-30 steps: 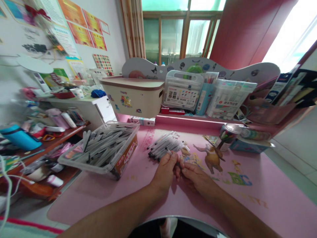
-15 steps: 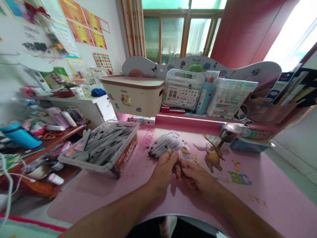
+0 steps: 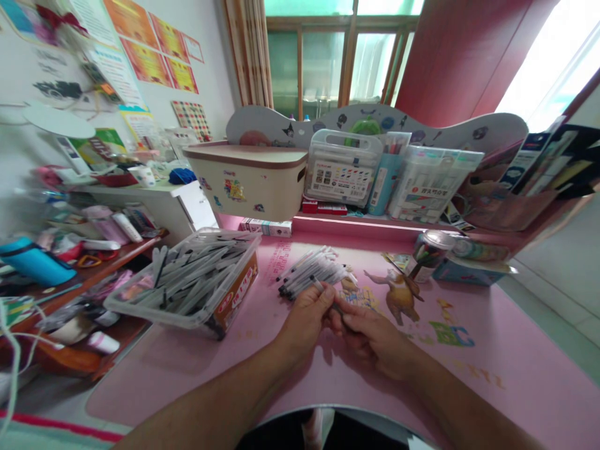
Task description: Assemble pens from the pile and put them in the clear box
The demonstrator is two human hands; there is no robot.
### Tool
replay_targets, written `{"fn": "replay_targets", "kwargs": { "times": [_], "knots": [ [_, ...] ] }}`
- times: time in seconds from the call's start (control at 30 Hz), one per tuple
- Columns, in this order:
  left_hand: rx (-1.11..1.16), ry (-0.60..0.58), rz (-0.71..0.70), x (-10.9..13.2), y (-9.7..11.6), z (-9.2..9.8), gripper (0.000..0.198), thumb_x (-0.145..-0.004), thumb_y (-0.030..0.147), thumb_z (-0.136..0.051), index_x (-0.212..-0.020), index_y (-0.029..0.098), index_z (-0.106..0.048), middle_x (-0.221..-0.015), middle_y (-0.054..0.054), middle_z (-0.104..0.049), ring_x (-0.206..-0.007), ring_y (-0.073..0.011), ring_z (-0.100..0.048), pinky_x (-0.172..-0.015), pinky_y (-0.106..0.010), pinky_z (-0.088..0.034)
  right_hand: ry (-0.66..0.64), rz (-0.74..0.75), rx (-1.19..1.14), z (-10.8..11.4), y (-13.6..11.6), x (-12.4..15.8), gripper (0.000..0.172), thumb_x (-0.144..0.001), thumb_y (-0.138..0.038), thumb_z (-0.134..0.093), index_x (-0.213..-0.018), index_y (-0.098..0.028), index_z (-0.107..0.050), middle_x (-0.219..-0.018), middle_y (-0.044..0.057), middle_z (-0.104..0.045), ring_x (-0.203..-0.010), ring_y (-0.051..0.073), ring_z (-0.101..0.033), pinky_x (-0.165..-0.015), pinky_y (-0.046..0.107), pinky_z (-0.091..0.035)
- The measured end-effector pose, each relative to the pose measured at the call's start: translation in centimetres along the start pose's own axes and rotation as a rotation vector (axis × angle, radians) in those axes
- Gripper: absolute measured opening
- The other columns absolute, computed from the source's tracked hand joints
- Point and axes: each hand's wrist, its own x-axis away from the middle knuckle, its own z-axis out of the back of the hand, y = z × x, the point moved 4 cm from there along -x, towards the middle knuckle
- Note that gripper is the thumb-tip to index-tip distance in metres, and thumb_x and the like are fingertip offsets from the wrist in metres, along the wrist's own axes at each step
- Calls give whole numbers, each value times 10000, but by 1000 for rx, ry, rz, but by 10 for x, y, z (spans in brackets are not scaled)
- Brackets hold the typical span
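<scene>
Both hands meet over the pink desk (image 3: 187, 375), just in front of a pile of pens (image 3: 309, 269) with clear barrels and dark caps. My left hand (image 3: 309, 315) is closed round a pen (image 3: 317, 284); its end pokes out past the thumb and forefinger. My right hand (image 3: 379, 337) is closed too, its fingertips pinched against my left fingers, apparently on the other part of the same pen, which the fingers mostly hide. Left of the hands, a clear plastic box (image 3: 175, 315) with a brown label holds many similar pens.
On the raised shelf stand a cream lidded bin (image 3: 253, 187), a clear marker case (image 3: 344, 169) and another marker box (image 3: 431, 187). A can of pens (image 3: 429, 253) and a blue box (image 3: 469, 272) sit at the right back. Cluttered shelves (image 3: 126, 256) flank the desk's left.
The view has shifted slightly. Both hands keep their closed, touching grip at nearly the same place, and the pens and box lie as before.
</scene>
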Motion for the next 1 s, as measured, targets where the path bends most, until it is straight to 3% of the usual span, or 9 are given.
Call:
{"fn": "replay_targets", "kwargs": {
  "times": [0.13, 0.3, 0.4, 0.47, 0.57, 0.7, 0.83, 1.0],
  "knots": [
    [8, 69, -7, 0, -2, 0, 433, -732, 566, -706, -735, 174, -520, -452, 40, -569, -381, -87, -512, -458, -195, -448, 104, 206, 95, -6, -6, -3, 294, -841, -425, -654, -731, -175, -547, -598, -56, -402, -449, 59, -266, -386, 186, -174],
    [22, 66, -4, 0, -5, 1, 413, -755, 547, -696, -748, 178, -513, -460, 39, -570, -384, -88, -509, -442, -186, -429, 88, 220, -35, -7, -2, -7, 275, -810, -398, -695, -710, -171, -578, -672, -19, -470, -536, 84, -361, -495, 195, -308],
    [18, 65, -19, 1, -5, 3, 390, -781, 531, -678, -757, 179, -512, -468, 43, -564, -393, -89, -511, -437, -182, -426, 97, 265, 15, -6, -3, -6, 275, -831, -417, -682, -735, -169, -618, -731, 6, -516, -637, 110, -451, -603, 218, -382],
    [2, 58, -29, 0, -2, 4, 376, -801, 522, -659, -762, 178, -512, -467, 45, -556, -397, -85, -509, -445, -178, -430, 128, 266, 93, -4, -5, -3, 277, -842, -448, -670, -840, -171, -662, -728, 1, -519, -614, 107, -441, -563, 221, -363],
    [-25, 99, -67, -3, 6, 9, 352, -814, 503, -648, -806, 180, -509, -532, 35, -598, -382, -61, -458, -394, -146, -356, 193, 183, 209, 4, -7, 4, 418, -831, -502, -666, -1099, -181, -644, -601, -59, -437, -469, 76, -301, -432, 209, -203],
    [-124, 150, -109, -3, 18, 16, 379, -815, 504, -641, -990, 202, -493, -608, 34, -653, -336, -34, -339, -348, -126, -193, 312, 150, 270, 20, -12, 7, 374, -787, -507, -672, -935, -166, -641, -536, -70, -433, -428, 63, -297, -399, 199, -155],
    [-241, -19, 104, 1, 8, 10, 381, -829, 555, -594, -948, 203, -507, -455, 68, -541, -309, -64, -324, -342, -151, -210, 438, 184, 222, 28, -14, 4, 424, -775, -593, -632, -725, -178, -564, -537, -53, -453, -419, 67, -362, -387, 194, -236],
    [-335, -215, 227, 9, -5, 1, 390, -830, 550, -594, -898, 166, -606, -424, 60, -493, -342, -78, -378, -391, -178, -284, 434, 195, 197, 33, -9, 2, 533, -826, -689, -525, -626, -197, -477, -485, -75, -354, -382, 58, -268, -367, 204, -176]
  ]
}}
